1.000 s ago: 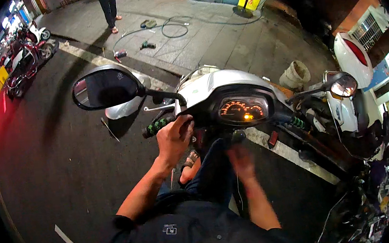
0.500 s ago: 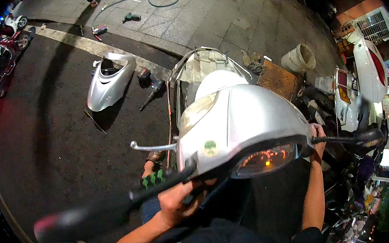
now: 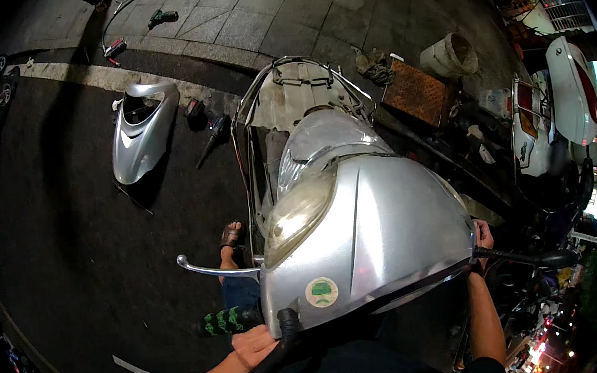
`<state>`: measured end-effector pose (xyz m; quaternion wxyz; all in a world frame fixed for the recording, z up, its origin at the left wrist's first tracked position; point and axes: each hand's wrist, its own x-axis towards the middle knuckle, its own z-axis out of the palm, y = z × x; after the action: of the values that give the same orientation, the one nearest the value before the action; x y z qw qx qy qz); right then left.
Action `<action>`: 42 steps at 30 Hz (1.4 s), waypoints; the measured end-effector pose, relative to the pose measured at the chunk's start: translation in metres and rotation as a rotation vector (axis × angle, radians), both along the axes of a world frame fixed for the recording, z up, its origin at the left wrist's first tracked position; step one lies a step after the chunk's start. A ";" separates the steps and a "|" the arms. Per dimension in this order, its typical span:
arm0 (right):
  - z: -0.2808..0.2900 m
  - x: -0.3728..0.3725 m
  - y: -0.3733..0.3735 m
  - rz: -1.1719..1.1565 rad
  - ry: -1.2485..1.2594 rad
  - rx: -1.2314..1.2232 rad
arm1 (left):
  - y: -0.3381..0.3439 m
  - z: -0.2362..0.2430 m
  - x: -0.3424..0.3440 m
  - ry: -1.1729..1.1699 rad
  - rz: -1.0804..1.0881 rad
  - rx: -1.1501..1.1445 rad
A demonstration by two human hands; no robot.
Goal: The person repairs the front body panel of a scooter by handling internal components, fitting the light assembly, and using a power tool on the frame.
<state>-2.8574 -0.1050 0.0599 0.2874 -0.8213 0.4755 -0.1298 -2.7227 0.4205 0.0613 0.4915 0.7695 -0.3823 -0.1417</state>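
The silver handlebar cover point(image 3: 390, 239) of a scooter fills the middle, with its clear headlight lens point(image 3: 301, 211) at the front left and a round green-and-white sticker. At the cover's lower left edge, my left hand point(image 3: 255, 345) is closed on it, beside the black-green handlebar grip point(image 3: 229, 320) and the black mirror stem point(image 3: 288, 324). On the far right side, my right hand point(image 3: 484, 237) curls round the cover's edge near the right mirror point(image 3: 557, 259); its fingers are partly hidden. A silver brake lever point(image 3: 213, 269) sticks out to the left. The instrument dial is out of sight.
A loose silver front panel point(image 3: 143, 137) lies on the asphalt, beside a power drill point(image 3: 214, 133). Another drill point(image 3: 161, 18) lies on the paving. A bucket point(image 3: 448, 55) and a rusty board point(image 3: 415, 92) are ahead right. Parked scooters point(image 3: 529, 121) flank the right side.
The cover has tilted toward me, and the lit instrument dial has gone out of view. The white glow on the front bodywork is gone. My left hand has moved to the cover's lower left edge.
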 end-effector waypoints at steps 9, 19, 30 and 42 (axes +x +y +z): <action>-0.004 0.006 -0.001 0.109 -0.030 -0.023 | -0.031 0.026 0.007 -0.062 0.205 0.058; 0.003 0.023 0.011 0.213 -0.220 -0.172 | -0.046 0.028 0.002 -0.278 0.286 -0.115; -0.022 0.030 -0.001 0.127 -0.240 -0.323 | -0.056 0.051 -0.022 -0.071 0.512 0.036; -0.014 0.036 0.001 0.134 -0.148 -0.421 | -0.067 0.040 -0.024 0.181 0.657 -0.214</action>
<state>-2.8215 -0.1040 0.0460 0.1521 -0.8811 0.3599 -0.2665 -2.7467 0.3536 0.1011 0.6205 0.7799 -0.0820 -0.0030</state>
